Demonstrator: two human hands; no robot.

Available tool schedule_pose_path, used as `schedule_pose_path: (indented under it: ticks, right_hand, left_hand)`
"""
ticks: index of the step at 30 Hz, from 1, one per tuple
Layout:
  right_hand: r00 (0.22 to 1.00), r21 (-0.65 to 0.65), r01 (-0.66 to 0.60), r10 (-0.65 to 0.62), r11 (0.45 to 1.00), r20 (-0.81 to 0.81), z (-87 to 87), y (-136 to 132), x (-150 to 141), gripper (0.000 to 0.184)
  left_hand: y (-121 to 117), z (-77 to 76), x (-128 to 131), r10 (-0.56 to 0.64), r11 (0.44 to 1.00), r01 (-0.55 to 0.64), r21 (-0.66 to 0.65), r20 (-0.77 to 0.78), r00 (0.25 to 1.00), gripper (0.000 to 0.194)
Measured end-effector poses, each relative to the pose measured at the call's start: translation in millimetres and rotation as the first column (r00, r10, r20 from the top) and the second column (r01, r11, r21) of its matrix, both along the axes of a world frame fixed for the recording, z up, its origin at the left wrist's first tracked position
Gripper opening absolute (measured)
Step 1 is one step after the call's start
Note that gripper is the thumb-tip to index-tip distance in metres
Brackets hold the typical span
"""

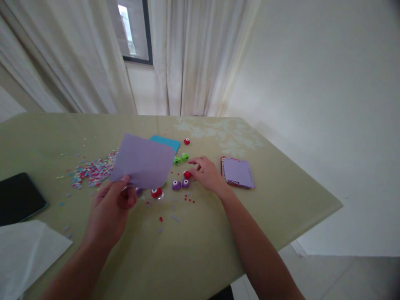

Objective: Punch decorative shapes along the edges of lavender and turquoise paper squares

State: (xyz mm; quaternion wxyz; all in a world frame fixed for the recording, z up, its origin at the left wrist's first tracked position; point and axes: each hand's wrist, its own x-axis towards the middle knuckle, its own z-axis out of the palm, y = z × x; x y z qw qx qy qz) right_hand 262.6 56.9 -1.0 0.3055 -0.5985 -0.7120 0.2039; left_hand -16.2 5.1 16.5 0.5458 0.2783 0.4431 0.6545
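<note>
My left hand (pixel 114 200) pinches the lower left corner of a purple sheet of paper (pixel 145 162), raised above the table. My right hand (pixel 206 173) is over the middle of the table, fingers apart, close to a small red craft punch (pixel 187 175); whether it touches the punch I cannot tell. Just below stand two purple punches (pixel 176 185), and two green punches (pixel 177 161) are behind. Another red punch (pixel 156 193) sits under the paper's lower edge, and one more red punch (pixel 186 141) stands farther back. The paper partly hides some punches.
A heap of colourful paper bits (pixel 93 173) lies at left, with scattered bits around. Blue paper (pixel 167 143) is behind the purple sheet. A stack of coloured sheets (pixel 239 173) lies at right. A black tablet-like device (pixel 20 198) and white paper (pixel 28 254) are at the left edge.
</note>
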Motion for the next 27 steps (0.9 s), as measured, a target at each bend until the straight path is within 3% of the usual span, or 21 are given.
schedule_pose_path:
  ticks: [2,6,9,12,14,16,18,20,22,24,27]
  right_hand:
    - [0.999,0.048,-0.031,0.029,0.998,0.045,-5.9,2,-9,0.03]
    - [0.992,0.129,-0.036,0.02,0.991,0.125,-8.3,22,-21,0.038]
    - [0.976,0.053,-0.066,0.054,0.996,0.211,-8.0,44,-26,0.036]
    - [0.97,-0.04,-0.015,0.024,0.999,0.241,-8.3,59,-26,0.027]
    - [0.97,-0.033,0.025,-0.016,0.999,0.242,-7.1,60,-24,0.027]
    - [0.983,0.007,0.056,-0.057,0.998,0.175,-3.3,51,-22,0.031]
    - [0.992,0.03,0.088,-0.084,0.996,-0.099,2.6,35,-24,0.036]
    - [0.841,-0.025,0.065,-0.069,0.998,-0.537,8.6,13,-30,0.047]
    - [0.63,-0.097,-0.062,-0.037,0.993,-0.775,12.0,-9,-41,0.052]
    - [0.511,-0.147,-0.157,-0.047,0.977,-0.858,11.6,-27,-53,0.054]
    - [0.455,-0.194,-0.227,-0.072,0.954,-0.888,6.1,-40,-67,0.05]
  left_hand:
    - [0,-0.5,-2,0.007,1.0,-0.007,0.014,-0.023,1.0,0.044]
    - [2,-1.4,-5,0.004,1.0,-0.005,-0.01,-0.053,0.999,0.031]
    - [2,-2.1,-4,0.011,0.999,-0.014,-0.036,-0.088,0.996,0.032]
    - [1,-2.1,-3,0.002,0.999,-0.007,-0.047,-0.107,0.994,0.039]
    - [0,-2.0,-3,-0.012,0.999,0.007,-0.048,-0.092,0.996,0.038]
    - [-1,-2.2,-3,-0.02,0.999,0.016,-0.046,-0.073,0.997,0.035]
    - [-1,-2.7,-2,-0.036,0.999,0.034,-0.033,-0.057,0.998,0.037]
    - [-2,-3.3,0,-0.053,0.998,0.053,-0.015,-0.019,0.998,0.041]
    - [-3,-3.8,3,-0.063,0.998,0.064,-0.019,0.041,0.997,0.038]
    - [-3,-4.2,6,-0.06,0.998,0.063,-0.029,0.084,0.995,0.038]
    - [-4,-5.1,9,-0.061,0.998,0.062,-0.01,0.081,0.995,0.04]
